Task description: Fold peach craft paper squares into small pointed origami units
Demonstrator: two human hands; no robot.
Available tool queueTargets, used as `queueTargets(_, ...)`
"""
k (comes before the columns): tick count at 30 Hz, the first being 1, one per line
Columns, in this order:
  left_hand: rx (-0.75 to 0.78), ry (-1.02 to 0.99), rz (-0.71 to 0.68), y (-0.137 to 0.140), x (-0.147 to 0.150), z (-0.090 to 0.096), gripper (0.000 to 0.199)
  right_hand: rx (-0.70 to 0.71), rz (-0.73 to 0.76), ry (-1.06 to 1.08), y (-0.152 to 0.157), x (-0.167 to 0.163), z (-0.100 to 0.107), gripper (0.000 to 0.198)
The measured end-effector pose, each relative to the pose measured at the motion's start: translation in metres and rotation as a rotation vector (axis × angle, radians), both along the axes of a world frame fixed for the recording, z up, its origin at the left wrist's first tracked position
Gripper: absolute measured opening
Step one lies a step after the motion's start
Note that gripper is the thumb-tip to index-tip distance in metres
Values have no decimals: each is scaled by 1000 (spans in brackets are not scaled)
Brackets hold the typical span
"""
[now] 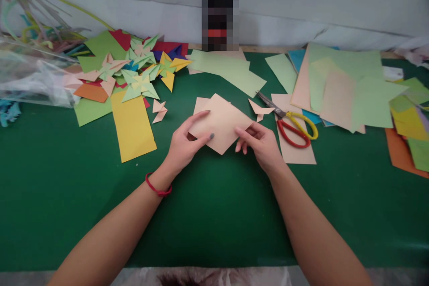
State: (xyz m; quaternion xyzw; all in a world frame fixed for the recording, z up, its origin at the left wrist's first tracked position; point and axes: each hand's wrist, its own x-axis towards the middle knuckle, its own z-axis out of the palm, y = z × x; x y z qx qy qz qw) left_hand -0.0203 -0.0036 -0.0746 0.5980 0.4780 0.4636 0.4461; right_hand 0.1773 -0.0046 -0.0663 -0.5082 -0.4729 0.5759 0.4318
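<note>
Between my two hands is a peach paper square (221, 125), turned with one corner toward me. My left hand (187, 136) grips its left corner, thumb on top and index finger along the upper left edge. At the right corner, my right hand (259, 140) pinches the paper between thumb and fingers. Another peach paper (200, 103) lies behind the square, mostly hidden by it. Small folded peach pieces lie on both sides, one on the left (160, 111) and one on the right (260, 110).
Scissors (295, 125) with yellow and red handles rest on a peach strip (298, 154) at right. A yellow sheet (134, 129) lies left, below folded paper stars (140, 82). Stacked coloured sheets (348, 89) and a plastic bag (36, 76) flank the green table (214, 219).
</note>
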Motion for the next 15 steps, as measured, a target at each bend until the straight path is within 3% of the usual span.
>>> queueTargets(7, -20, 82, -48, 1, -1, -2, 46, 51, -36, 22, 0, 0, 4, 17)
queueTargets(11, 56, 191, -94, 1, -1, 0, 47, 79, -40, 18, -1, 0, 5, 14)
queueTargets(15, 156, 305, -205, -2, 1, 4, 70, 94, -10, 17, -3, 0, 4, 13)
